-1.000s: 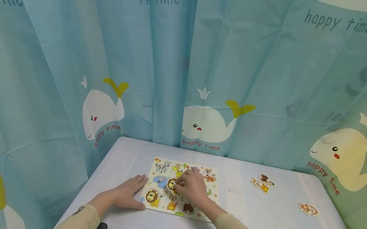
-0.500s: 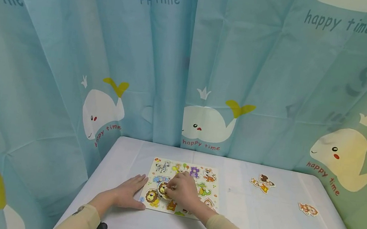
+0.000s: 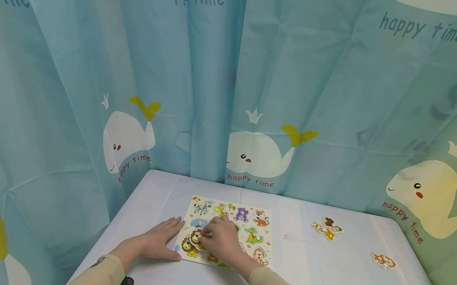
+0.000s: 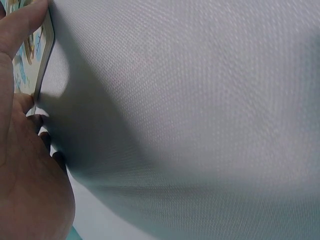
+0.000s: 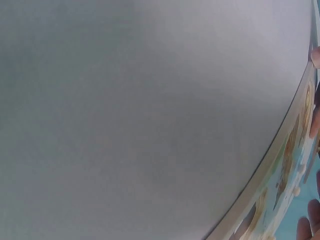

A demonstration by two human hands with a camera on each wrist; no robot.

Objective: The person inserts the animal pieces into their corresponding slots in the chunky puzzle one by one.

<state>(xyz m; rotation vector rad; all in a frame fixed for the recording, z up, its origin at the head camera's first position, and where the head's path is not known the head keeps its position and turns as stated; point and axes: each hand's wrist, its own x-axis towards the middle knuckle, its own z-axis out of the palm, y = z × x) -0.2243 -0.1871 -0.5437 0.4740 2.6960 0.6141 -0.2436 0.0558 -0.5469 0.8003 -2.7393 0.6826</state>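
A cream puzzle board (image 3: pixel 250 251) with colourful animal pictures lies on the white table. My right hand (image 3: pixel 222 239) pinches a lion puzzle piece (image 3: pixel 195 237) by its front over the board's left half. The piece partly overlaps the lion picture (image 3: pixel 188 248) at the board's near left corner. Beside the board's left edge lies my left hand (image 3: pixel 158 239), fingers extended, with fingertips and thumb at the edge. The left wrist view shows that hand (image 4: pixel 32 185) against the board's rim (image 4: pixel 47 42). Only a few right fingertips show in the right wrist view, beside the board (image 5: pixel 260 195).
To the right on the table (image 3: pixel 306 273), an orange animal piece (image 3: pixel 324 230) overlaps a dark brown one (image 3: pixel 329 221). A monkey piece (image 3: pixel 384 260) lies farther right. A blue whale-print curtain (image 3: pixel 202 110) hangs behind the table.
My right hand has moved left and towards me with the lion piece, from the board's middle to its near left lion picture. My left hand has stayed in place.
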